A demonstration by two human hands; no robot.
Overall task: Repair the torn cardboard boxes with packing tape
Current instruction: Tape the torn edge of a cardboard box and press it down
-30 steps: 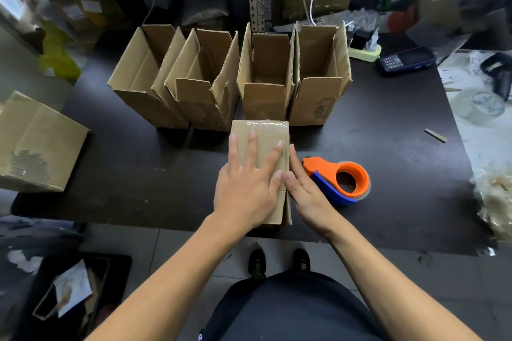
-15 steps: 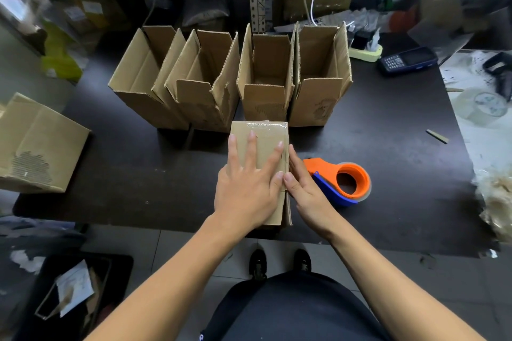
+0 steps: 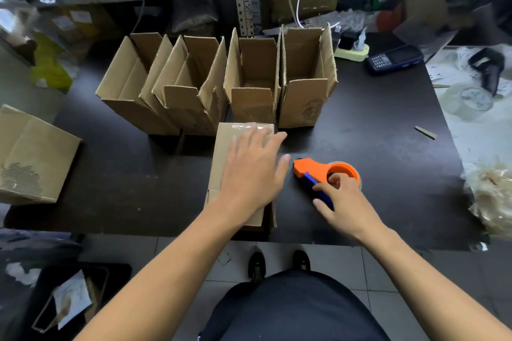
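So far one flat box point(image 3: 243, 147) on the counter point(image 3: 388, 147) carries tape; left hand point(image 3: 253, 171) rests open-palmed on it, right hand point(image 3: 343, 199) grasps the tape dispenser point(image 3: 318, 171). Four open boxes point(image 3: 219, 83) seemingly wait.

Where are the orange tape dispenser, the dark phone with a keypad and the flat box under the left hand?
orange tape dispenser point(image 3: 307, 167): head view, on its orange nose.
dark phone point(image 3: 394, 59): head view, middle of its body.
flat box point(image 3: 221, 158): head view, bare cardboard left of the left hand point(image 3: 250, 174).
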